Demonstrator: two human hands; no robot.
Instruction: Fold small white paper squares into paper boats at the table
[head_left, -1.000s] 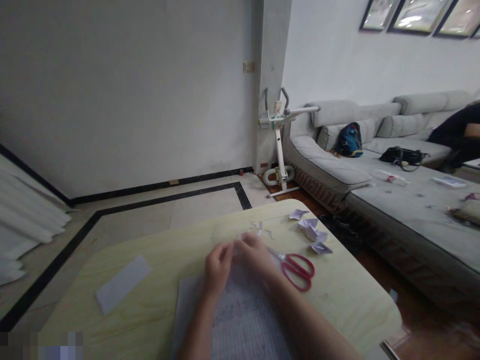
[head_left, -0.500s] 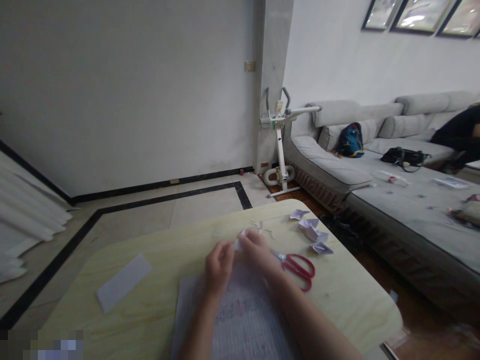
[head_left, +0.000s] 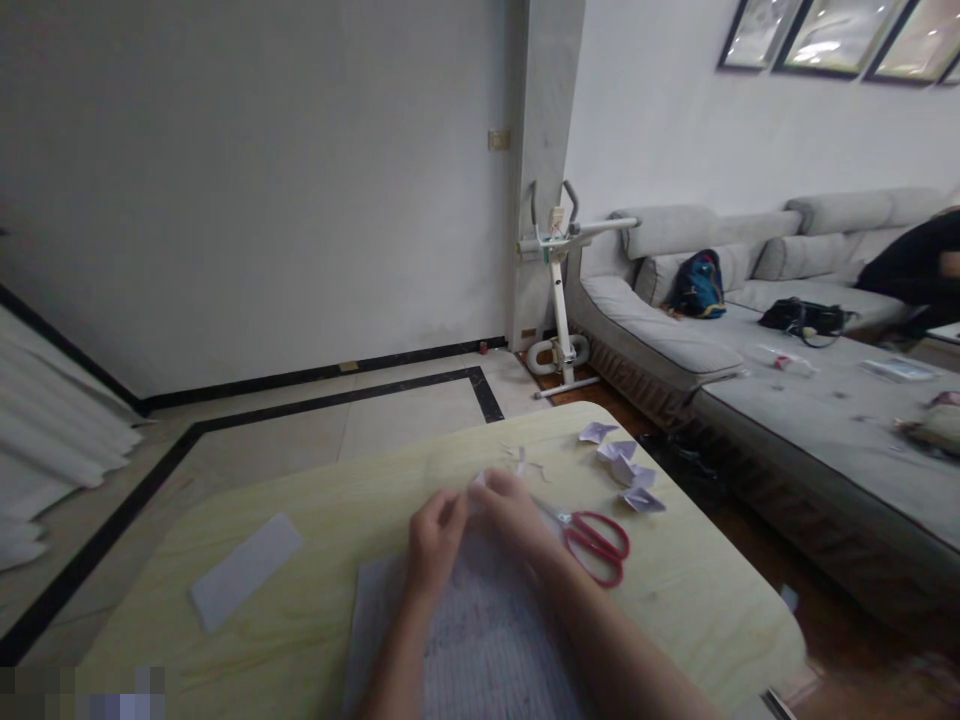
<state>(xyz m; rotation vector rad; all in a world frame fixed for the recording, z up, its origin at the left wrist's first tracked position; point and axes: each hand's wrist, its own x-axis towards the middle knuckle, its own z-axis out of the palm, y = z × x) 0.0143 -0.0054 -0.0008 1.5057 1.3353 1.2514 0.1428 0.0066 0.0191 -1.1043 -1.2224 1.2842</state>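
Note:
My left hand and my right hand meet over the table, fingers pinched around a small white piece of paper that they mostly hide. Under my forearms lies a lined sheet with writing. Red-handled scissors rest just right of my right hand, their blades partly behind it. Several small folded paper pieces sit near the table's right edge. Thin paper scraps lie beyond my hands. Off to the left is a flat strip of white paper.
The pale wooden table has rounded corners. A grey sofa stands to the right, with a blue backpack and a black bag on it. A person in dark clothes sits at its far end. White exercise equipment stands by the wall.
Both hands stay together at the paper, with only a slight shift in finger position. The whole view has tilted slightly; objects on the table stay in place.

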